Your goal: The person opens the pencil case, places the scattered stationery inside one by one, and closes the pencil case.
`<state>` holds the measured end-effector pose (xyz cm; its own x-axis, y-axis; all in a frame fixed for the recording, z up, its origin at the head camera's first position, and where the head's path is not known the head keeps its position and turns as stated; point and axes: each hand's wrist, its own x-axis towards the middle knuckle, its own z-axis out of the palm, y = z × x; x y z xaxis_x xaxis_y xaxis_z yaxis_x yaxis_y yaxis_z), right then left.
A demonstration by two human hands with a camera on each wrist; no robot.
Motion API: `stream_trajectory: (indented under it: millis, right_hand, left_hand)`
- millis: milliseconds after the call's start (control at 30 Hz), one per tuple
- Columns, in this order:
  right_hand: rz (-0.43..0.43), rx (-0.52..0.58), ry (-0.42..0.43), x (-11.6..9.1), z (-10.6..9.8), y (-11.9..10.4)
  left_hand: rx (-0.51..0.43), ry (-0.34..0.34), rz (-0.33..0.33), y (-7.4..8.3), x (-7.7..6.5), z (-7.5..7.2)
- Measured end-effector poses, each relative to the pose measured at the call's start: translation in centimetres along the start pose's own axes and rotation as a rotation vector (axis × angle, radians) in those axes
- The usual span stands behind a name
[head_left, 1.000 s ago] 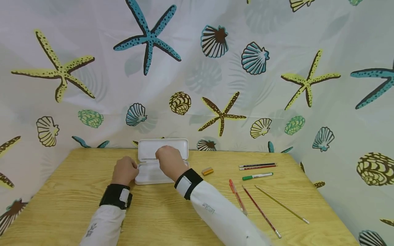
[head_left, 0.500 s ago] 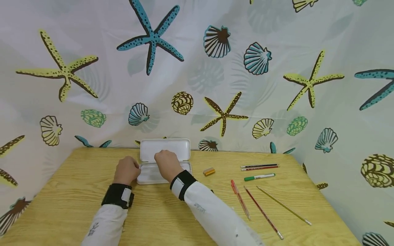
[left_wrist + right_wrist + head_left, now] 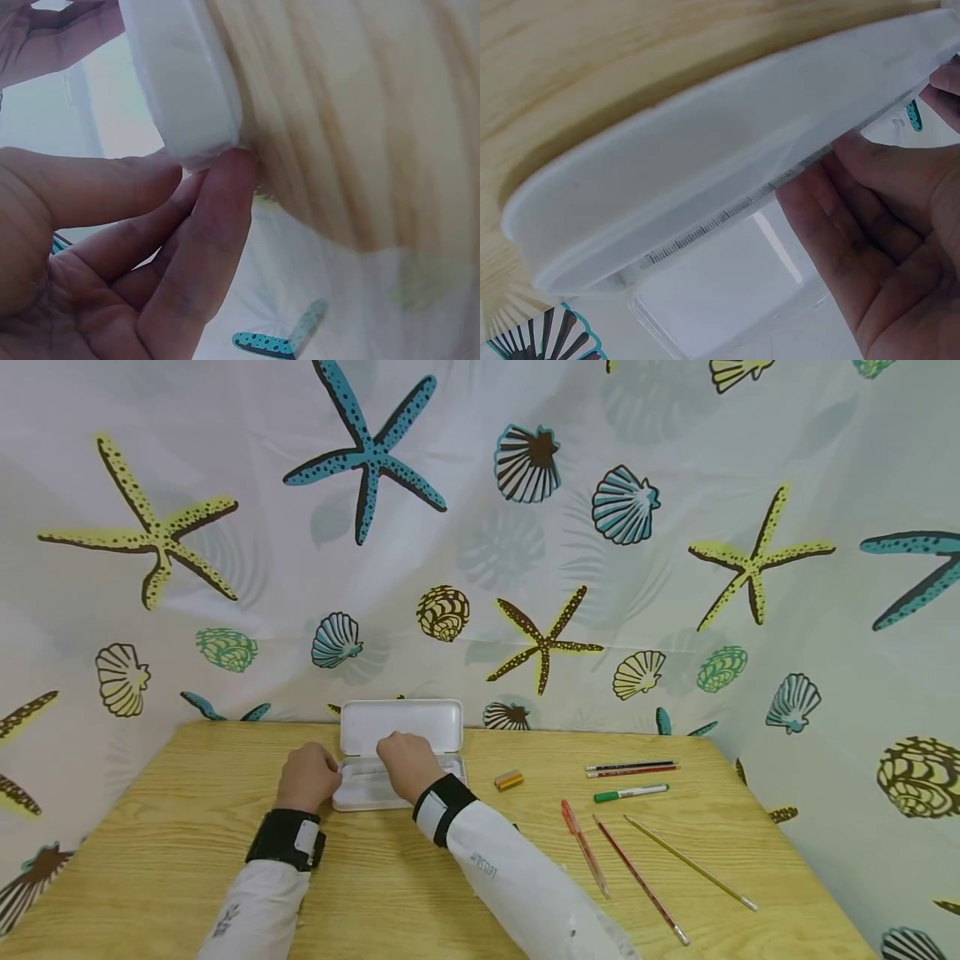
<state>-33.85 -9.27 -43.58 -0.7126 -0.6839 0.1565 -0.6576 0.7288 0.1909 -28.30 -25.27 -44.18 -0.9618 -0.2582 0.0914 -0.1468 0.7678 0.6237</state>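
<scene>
A white pencil case (image 3: 367,791) lies unfolded at the back of the table, its lid (image 3: 401,722) leaning back against the curtain. My left hand (image 3: 307,777) pinches the left end of the case; in the left wrist view, thumb and forefinger meet at the rounded white end (image 3: 191,82). Over the tray is my right hand (image 3: 408,764), knuckles up. The right wrist view shows a clear ruler (image 3: 712,223) with black markings along the inside of the tray, and the right hand (image 3: 892,247) pinches it between thumb and fingers.
Right of the case sits a small orange block (image 3: 509,780). Farther right lie a black pencil (image 3: 633,765), a red pencil (image 3: 633,771) and a green-capped marker (image 3: 632,792). Nearer are a red pen (image 3: 585,847), a dark red pencil (image 3: 641,878) and a yellow pencil (image 3: 690,862).
My right hand has moved down and toward me, from in front of the lid to over the tray. My left hand stays at the case's left end.
</scene>
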Motion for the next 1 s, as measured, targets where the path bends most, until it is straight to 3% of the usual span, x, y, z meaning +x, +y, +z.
stream_trajectory:
  millis: [200,567,800,1000]
  right_hand:
    - [-0.02,0.005,-0.013,-0.3,-0.3,0.2]
    - [-0.032,0.11,-0.043,-0.8,-0.2,0.8]
    - [-0.058,0.217,-0.012,-2.5,-3.2,1.5]
    - [-0.055,0.358,0.051,-5.1,-6.2,2.6]
  left_hand:
    - [-0.004,0.0,0.005,0.0,0.0,0.1]
    - [-0.001,-0.021,0.003,0.2,-0.4,0.1]
    - [0.004,-0.025,0.012,-0.1,0.1,0.1]
    - [0.011,-0.019,0.003,0.0,0.2,0.0]
